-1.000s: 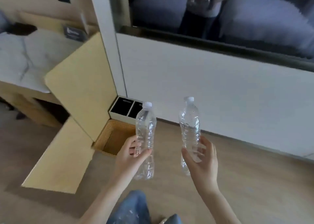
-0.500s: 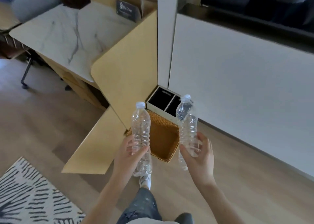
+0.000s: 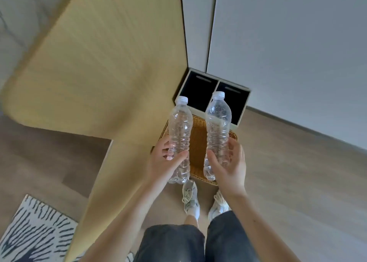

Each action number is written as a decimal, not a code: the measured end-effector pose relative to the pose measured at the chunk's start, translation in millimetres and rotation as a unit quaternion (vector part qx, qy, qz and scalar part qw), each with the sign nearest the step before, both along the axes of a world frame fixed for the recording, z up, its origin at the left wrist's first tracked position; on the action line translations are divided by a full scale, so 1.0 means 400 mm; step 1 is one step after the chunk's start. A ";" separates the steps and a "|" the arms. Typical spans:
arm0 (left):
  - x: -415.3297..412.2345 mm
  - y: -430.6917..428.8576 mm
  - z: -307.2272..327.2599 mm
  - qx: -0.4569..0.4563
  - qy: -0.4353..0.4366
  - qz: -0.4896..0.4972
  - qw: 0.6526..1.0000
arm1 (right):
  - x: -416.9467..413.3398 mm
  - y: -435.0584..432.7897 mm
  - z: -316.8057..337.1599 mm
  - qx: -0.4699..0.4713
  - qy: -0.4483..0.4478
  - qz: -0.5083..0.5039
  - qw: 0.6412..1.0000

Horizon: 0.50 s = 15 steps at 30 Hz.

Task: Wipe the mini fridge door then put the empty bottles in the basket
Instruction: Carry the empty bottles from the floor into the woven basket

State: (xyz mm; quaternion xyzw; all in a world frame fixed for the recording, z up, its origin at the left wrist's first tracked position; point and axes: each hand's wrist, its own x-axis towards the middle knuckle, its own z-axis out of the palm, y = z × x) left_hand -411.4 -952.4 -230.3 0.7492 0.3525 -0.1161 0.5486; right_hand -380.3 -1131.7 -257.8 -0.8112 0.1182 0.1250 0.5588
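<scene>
On the wood floor [image 3: 288,182] sits a wicker basket [image 3: 197,142]; above it, the left hand [image 3: 164,162] grasps one clear bottle [image 3: 180,134], the right hand [image 3: 230,166] another bottle [image 3: 218,122].

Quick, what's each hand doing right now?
Left hand: closed around an empty clear bottle.
Right hand: closed around the other empty bottle.

There was a single view, from a wide-angle camera worn on the person's head. It looked steeply down past the forearms to the floor [image 3: 297,182], with the shoes [image 3: 190,198] near the bottom centre, at 6 o'clock. The hands sat close to the lens at mid-frame. The white wall [image 3: 288,43] filled the 1 o'clock region, and a striped rug [image 3: 33,232] lay at 8 o'clock. Straight edges bowed toward the frame borders.
</scene>
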 end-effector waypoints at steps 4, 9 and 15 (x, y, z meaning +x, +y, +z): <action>0.061 0.034 -0.314 0.003 0.037 0.012 0.999 | 0.042 0.038 -0.313 -0.021 0.032 0.004 0.999; 0.106 0.072 -0.722 0.006 0.064 0.027 0.998 | 0.064 0.080 -0.733 -0.072 0.046 0.045 0.995; 0.142 0.123 -1.203 0.016 0.098 0.015 0.995 | 0.064 0.132 -1.227 -0.095 0.066 0.087 0.989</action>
